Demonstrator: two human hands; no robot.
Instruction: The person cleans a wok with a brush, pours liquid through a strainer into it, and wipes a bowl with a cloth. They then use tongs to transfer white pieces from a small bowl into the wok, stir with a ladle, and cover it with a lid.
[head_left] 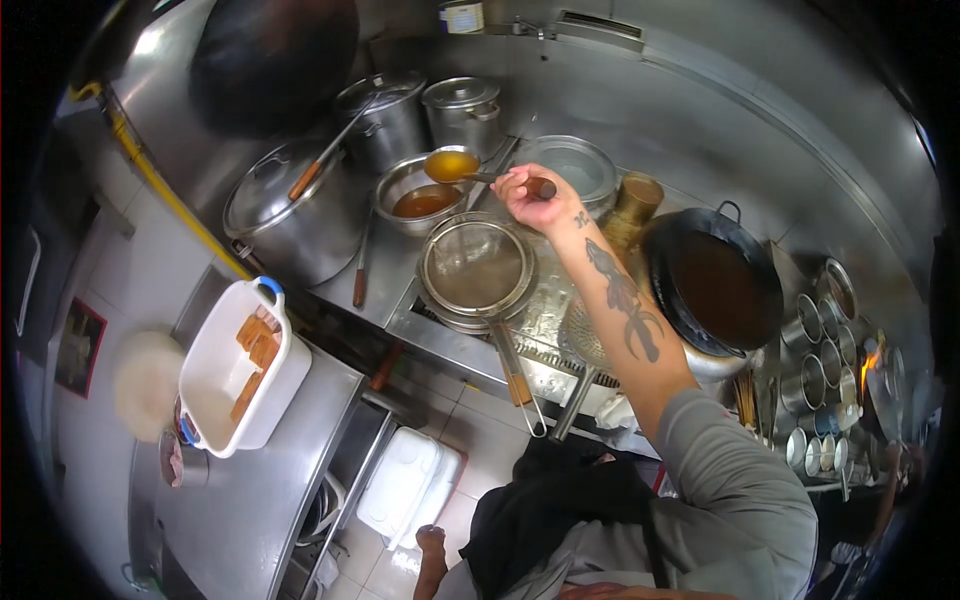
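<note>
My right hand (535, 198) grips the handle of a ladle (455, 165), whose bowl holds orange-brown liquid. The ladle is raised just above the rim of a metal bowl (425, 203) of similar liquid. Below the hand, a round fine-mesh strainer (475, 262) rests on a pot, with its handle toward me. My left hand (431, 541) hangs low near the bottom edge, beside a white lidded container (405, 485); its fingers are too small to make out.
Large lidded pots (300, 215) stand at the back left. A black wok (715, 280) with dark liquid sits to the right. On the left counter (215, 510) is a white tub (240, 370) with brown pieces. Flames (872, 360) show at far right.
</note>
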